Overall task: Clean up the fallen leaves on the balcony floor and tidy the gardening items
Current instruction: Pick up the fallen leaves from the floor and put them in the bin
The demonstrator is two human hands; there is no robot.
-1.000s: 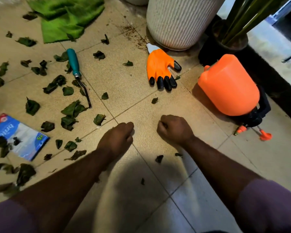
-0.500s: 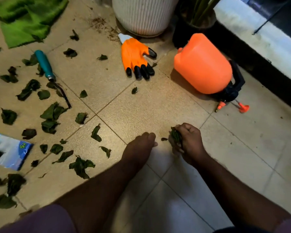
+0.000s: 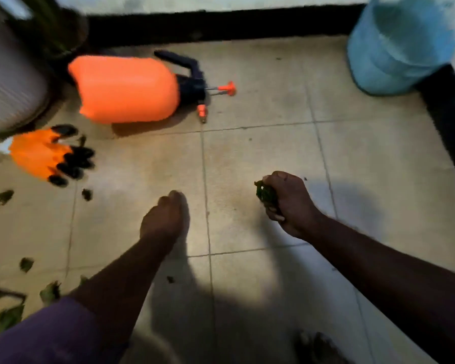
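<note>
Swung rightward since half a second ago, the view now brings a blue bag (image 3: 399, 43) in at 1 o'clock and drops the trowel and cloth out of sight.

Right hand (image 3: 289, 203) is closed around a clump of leaves (image 3: 266, 193); left hand (image 3: 166, 219) hangs over the tiled floor (image 3: 260, 153), fingers together and holding nothing. Loose leaves (image 3: 5, 197) lie at 8 to 9 o'clock, beside the orange glove (image 3: 37, 156). Orange sprayer (image 3: 126, 89) lies on its side at 11 o'clock.

We see dark green leaves (image 3: 267, 194) crumpled in a fist, an orange sprayer (image 3: 126, 89) lying on its side, an orange glove (image 3: 40, 153) flat beside it
</note>
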